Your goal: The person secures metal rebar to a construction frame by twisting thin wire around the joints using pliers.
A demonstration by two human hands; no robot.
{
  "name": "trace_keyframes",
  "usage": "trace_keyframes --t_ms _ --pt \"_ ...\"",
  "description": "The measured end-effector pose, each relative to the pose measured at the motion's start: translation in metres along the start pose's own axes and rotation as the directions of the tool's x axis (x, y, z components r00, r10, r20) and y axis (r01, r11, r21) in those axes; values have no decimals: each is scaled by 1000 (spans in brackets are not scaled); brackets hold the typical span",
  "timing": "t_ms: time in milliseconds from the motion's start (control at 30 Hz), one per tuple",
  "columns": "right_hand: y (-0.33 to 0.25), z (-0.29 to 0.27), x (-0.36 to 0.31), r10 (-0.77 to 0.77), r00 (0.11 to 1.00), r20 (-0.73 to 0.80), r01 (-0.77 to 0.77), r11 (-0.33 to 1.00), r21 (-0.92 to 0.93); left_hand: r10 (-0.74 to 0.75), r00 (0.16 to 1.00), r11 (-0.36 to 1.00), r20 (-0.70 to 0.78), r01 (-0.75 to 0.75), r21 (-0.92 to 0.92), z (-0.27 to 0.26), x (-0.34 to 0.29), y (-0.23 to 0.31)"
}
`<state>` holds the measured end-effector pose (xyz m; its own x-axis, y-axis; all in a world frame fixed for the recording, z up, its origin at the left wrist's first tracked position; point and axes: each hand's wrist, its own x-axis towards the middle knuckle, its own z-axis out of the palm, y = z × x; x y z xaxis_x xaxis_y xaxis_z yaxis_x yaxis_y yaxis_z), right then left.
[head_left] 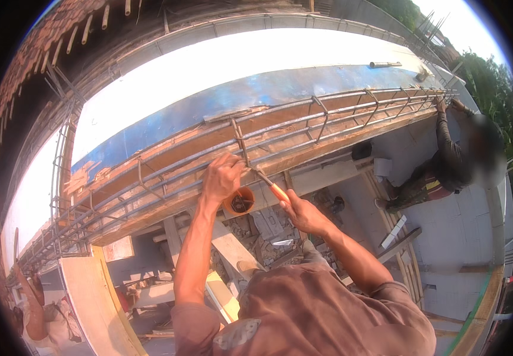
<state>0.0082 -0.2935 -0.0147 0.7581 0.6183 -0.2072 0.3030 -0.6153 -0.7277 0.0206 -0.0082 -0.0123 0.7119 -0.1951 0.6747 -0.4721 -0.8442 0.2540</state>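
Observation:
A long rebar cage (327, 114) runs across in front of me along a wooden formwork board. At an upright stirrup (240, 141), my left hand (222, 178) is closed, fingers pinched against the cage's near bar. What sits between those fingers is hidden. My right hand (305, 215) grips the orange handle of a metal-shafted tool (278, 192), apparently a tying hook. Its shaft points up and left toward the stirrup, close to my left fingers. Just below the left hand is an orange bucket (227, 209) with dark things inside.
A co-worker (446, 157) reaches to the cage's far right end; another person (34, 302) is at the lower left. Beyond the cage lies a blue-and-white panel (209, 80) with a short pipe (385, 64). Planks (233, 252) and rubble lie below me.

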Motion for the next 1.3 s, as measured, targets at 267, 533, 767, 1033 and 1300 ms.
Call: trace_keyframes --t_ms 267,533,767,1033,1300 --pt "28 5 17 -272 815 511 -528 11 849 35 999 997 18 -37 74 4 6 -6" --pt "35 50 3 -337 845 414 -499 -221 838 -44 999 999 16 44 7 -5 11 8" --pt "17 45 -7 -187 940 284 -214 323 922 -567 821 703 64 523 -481 4 17 43" --pt "-4 44 -4 -237 932 -275 150 941 -302 -699 680 395 221 625 -674 7 20 28" --pt "4 43 -4 -76 933 -352 6 980 -197 -630 772 549 86 521 -654 26 35 27"
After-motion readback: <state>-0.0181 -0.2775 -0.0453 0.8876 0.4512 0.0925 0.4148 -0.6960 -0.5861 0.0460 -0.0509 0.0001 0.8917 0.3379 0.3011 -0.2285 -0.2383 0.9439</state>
